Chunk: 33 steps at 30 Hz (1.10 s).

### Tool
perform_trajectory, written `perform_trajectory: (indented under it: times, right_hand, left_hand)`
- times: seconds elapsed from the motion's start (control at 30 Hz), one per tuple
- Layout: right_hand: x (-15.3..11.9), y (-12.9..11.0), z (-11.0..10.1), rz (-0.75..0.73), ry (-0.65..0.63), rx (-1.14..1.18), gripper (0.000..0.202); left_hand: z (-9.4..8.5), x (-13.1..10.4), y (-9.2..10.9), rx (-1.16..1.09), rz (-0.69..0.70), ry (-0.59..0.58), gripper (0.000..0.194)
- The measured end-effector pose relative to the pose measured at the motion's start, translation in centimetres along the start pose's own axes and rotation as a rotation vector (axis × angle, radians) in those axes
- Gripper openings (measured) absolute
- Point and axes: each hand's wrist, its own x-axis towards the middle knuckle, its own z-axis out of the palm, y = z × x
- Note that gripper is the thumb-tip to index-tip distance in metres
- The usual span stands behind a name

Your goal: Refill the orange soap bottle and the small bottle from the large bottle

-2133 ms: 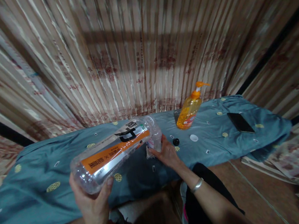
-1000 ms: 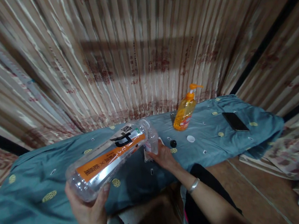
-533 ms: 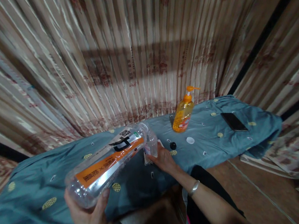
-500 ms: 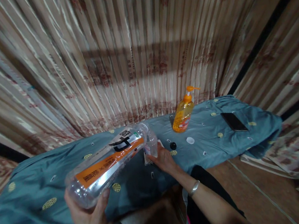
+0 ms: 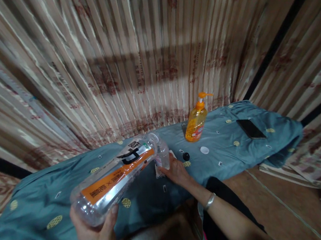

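My left hand [image 5: 97, 231] grips the bottom end of a large clear plastic bottle [image 5: 117, 177] with an orange and silver label. The bottle is tilted, its neck pointing up and right. At its mouth stands a smaller clear container [image 5: 162, 154], which my right hand [image 5: 176, 172] holds around the side. The big bottle's mouth meets or overlaps the top of that container; whether they touch I cannot tell. Something whitish [image 5: 158, 172] lies under the small container, partly hidden. Just right of my right hand are a small black cap [image 5: 186, 156] and a white round lid [image 5: 204, 150].
A pump bottle of orange liquid [image 5: 196, 124] stands toward the back of the teal cloth [image 5: 149, 203]. A dark phone-like slab [image 5: 251, 128] lies at the right. Patterned curtains [image 5: 144, 57] hang behind, and dark bars [image 5: 280, 28] run along the sides.
Both hands and the two containers keep almost the same pose. The view has shifted very slightly.
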Motion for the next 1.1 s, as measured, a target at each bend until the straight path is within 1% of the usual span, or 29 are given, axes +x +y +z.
perform_trajectory:
  times: [0.1, 0.3, 0.47, 0.63, 0.83, 1.1]
  right_hand:
    - [0.02, 0.05, 0.01, 0.020, -0.038, -0.004, 0.052]
    - [0.03, 0.07, 0.17, 0.017, -0.023, 0.000, 0.053]
    - [0.03, 0.14, 0.26, 0.024, -0.012, -0.007, 0.055]
    - [0.03, 0.18, 0.33, 0.037, -0.031, -0.002, 0.056]
    - [-0.02, 0.52, 0.74, 0.025, -0.017, -0.013, 0.060]
    - [0.05, 0.33, 0.59, 0.037, -0.022, 0.018, 0.059]
  left_hand:
    - [0.04, -0.03, -0.06, -0.006, -0.005, 0.017, 0.098]
    - [0.39, -0.25, 0.53, 0.010, -0.008, 0.023, 0.094]
    - [0.39, -0.32, 0.86, 0.008, -0.023, 0.019, 0.100]
    - [0.42, -0.42, 0.69, 0.028, 0.008, -0.002, 0.095]
    - [0.44, -0.52, 0.67, 0.006, -0.022, 0.027, 0.098]
    - [0.49, -0.53, 0.79, 0.008, -0.016, 0.013, 0.100]
